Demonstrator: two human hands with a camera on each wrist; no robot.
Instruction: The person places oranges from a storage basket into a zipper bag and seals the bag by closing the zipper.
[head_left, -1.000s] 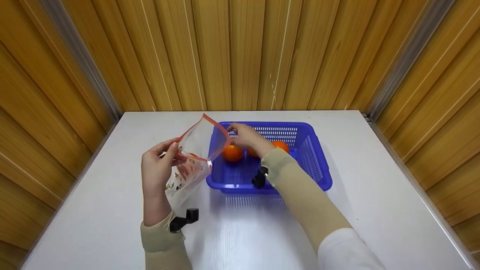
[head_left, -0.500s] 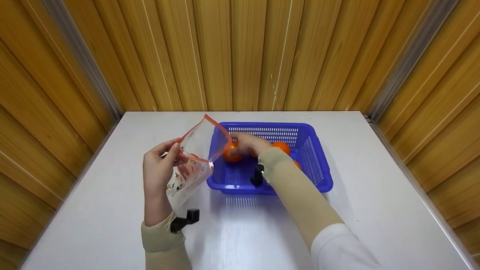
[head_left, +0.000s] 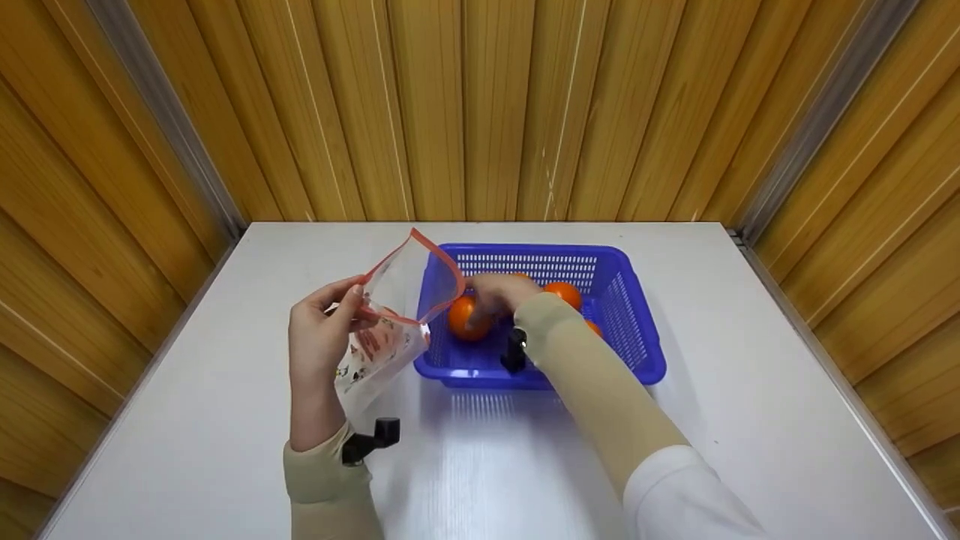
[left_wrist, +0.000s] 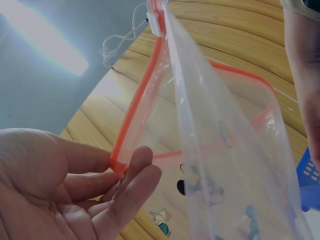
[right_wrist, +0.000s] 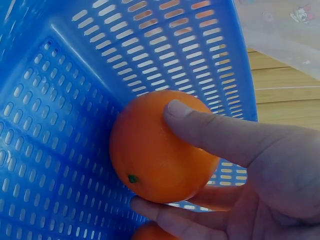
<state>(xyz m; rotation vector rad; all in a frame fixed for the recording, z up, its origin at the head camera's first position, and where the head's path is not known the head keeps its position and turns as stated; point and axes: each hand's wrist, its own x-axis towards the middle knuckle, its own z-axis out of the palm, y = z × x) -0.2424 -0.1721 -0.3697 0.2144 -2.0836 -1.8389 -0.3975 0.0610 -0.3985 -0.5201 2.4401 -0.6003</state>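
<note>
In the head view my left hand (head_left: 321,334) pinches the red-edged rim of a clear zip bag (head_left: 382,356) printed with cartoon figures. The bag's mouth gapes toward the basket; reddish shapes show through its side, and I cannot tell whether they are print or contents. In the left wrist view, thumb and fingers meet on the orange rim strip (left_wrist: 131,120). My right hand (head_left: 501,291) is down in the blue basket (head_left: 487,373) and grips an orange (head_left: 465,321) at its left end. The right wrist view shows the thumb on top of that orange (right_wrist: 160,150), fingers underneath.
Further oranges lie in the basket, one at the right (head_left: 564,295), one partly behind the right sleeve (head_left: 592,328). The basket stands on a white table (head_left: 225,390). Wood-pattern panels (head_left: 487,112) enclose the back and sides.
My right hand has lowered from the basket's back left onto the orange and taken hold of it. The orange has shifted slightly toward the front. My left hand and the bag have barely moved.
</note>
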